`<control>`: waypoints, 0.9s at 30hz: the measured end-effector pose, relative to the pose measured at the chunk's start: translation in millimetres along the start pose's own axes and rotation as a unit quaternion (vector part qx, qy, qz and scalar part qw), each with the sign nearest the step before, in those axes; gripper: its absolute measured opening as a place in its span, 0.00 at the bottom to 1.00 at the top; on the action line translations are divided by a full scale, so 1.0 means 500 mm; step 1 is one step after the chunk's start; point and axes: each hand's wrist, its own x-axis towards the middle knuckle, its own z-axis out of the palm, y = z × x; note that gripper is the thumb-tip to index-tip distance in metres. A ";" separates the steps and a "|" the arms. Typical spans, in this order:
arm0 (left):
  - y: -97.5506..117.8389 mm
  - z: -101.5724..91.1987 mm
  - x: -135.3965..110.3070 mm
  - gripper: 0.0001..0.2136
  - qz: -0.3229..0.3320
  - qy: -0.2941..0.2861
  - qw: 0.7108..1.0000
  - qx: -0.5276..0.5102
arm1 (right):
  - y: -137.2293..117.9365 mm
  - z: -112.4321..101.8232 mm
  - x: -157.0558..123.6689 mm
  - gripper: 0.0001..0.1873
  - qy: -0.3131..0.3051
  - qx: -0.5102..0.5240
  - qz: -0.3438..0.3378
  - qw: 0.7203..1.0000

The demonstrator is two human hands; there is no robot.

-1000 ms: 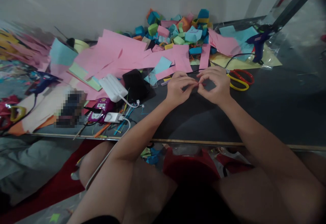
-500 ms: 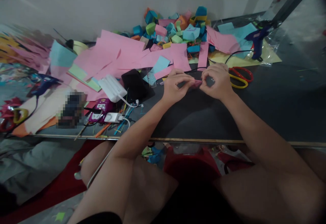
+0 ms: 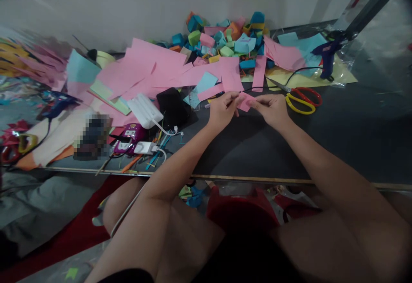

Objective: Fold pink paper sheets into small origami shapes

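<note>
A small piece of pink paper [image 3: 245, 102] is held between my two hands, above the dark tabletop. My left hand [image 3: 223, 108] pinches its left edge between thumb and fingers. On the other side, my right hand [image 3: 272, 108] grips the right edge with the thumb on top. The paper's face is turned toward me. Just right of my right hand lies a pair of scissors [image 3: 302, 100] with one red and one yellow handle loop, blades pointing up and left. A pink paper strip [image 3: 259, 73] lies behind my hands.
Folded coloured paper pieces [image 3: 222, 38] are heaped by the wall. Pink sheets [image 3: 154, 62] spread leftward. A glue gun [image 3: 327, 58] lies at the back right, another glue gun [image 3: 58, 104] at the left. A black phone [image 3: 174, 106], white power bank [image 3: 145, 110] and purple power strip [image 3: 130, 139] lie left.
The pink paper has turned from nearly edge-on to showing its flat face. My right hand's fingers have straightened from a curled pinch, and the scissors are seen more fully.
</note>
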 end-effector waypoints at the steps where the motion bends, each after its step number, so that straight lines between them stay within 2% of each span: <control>1: -0.001 0.000 0.002 0.20 -0.013 -0.011 1.000 -0.017 | 0.002 0.000 0.001 0.28 0.004 0.006 0.004 1.000; 4: -0.005 -0.002 0.009 0.20 -0.045 -0.036 0.997 -0.055 | 0.001 0.002 0.000 0.28 0.007 0.021 0.012 1.000; 7: -0.008 -0.002 0.013 0.22 -0.061 -0.003 0.996 -0.063 | -0.011 0.006 -0.009 0.25 0.061 -0.002 -0.027 0.998; 9: -0.008 -0.001 0.014 0.24 -0.081 0.032 0.993 -0.074 | -0.018 0.005 -0.016 0.19 0.088 -0.073 -0.081 0.990; 11: -0.006 0.005 0.012 0.26 -0.119 0.048 0.985 -0.117 | -0.020 0.000 -0.019 0.13 0.074 -0.162 -0.128 0.976; 13: -0.004 0.014 0.006 0.25 -0.154 0.038 0.973 -0.165 | -0.015 -0.004 -0.019 0.11 0.051 -0.226 -0.163 0.959; 15: -0.005 0.029 -0.002 0.24 -0.160 0.008 0.970 -0.182 | -0.009 -0.006 -0.017 0.13 0.039 -0.271 -0.188 0.943; 17: -0.011 0.044 -0.011 0.22 -0.135 -0.025 0.975 -0.174 | -0.005 -0.005 -0.014 0.14 0.026 -0.299 -0.207 0.931; 18: -0.015 0.050 -0.014 0.22 -0.120 -0.024 0.978 -0.167 | -0.004 -0.004 -0.014 0.14 0.018 -0.305 -0.212 0.928; 21: -0.022 0.054 -0.019 0.20 -0.064 0.010 0.992 -0.106 | -0.006 0.001 -0.014 0.13 -0.013 -0.295 -0.236 0.926; 24: -0.020 0.040 -0.018 0.15 0.016 0.025 1.000 0.004 | -0.008 0.005 -0.015 0.07 -0.035 -0.261 -0.284 0.922; 27: -0.018 0.023 -0.018 0.11 0.119 0.021 0.989 0.091 | -0.009 0.004 -0.015 0.05 0.029 -0.213 -0.288 0.933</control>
